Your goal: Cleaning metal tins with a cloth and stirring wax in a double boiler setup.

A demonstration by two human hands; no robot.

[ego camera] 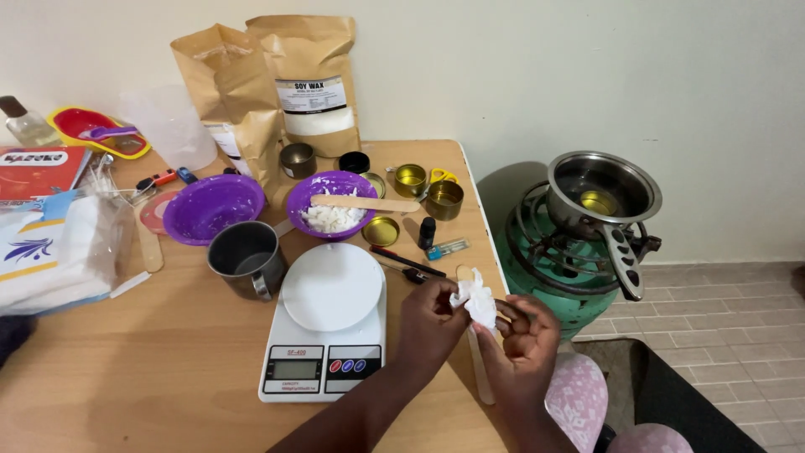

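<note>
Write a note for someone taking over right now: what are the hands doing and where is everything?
Left hand and right hand: both pinch a crumpled white tissue around a wooden stick at the table's right edge.
Kitchen scale sits just left of the hands, its plate bare.
Purple bowl with white wax flakes and a flat stick across it lies behind the scale; the second purple bowl looks empty.
Metal cup stands left of the scale.
Pot sits on the green gas burner, yellowish liquid inside.
Small gold tins look unfilled.
</note>
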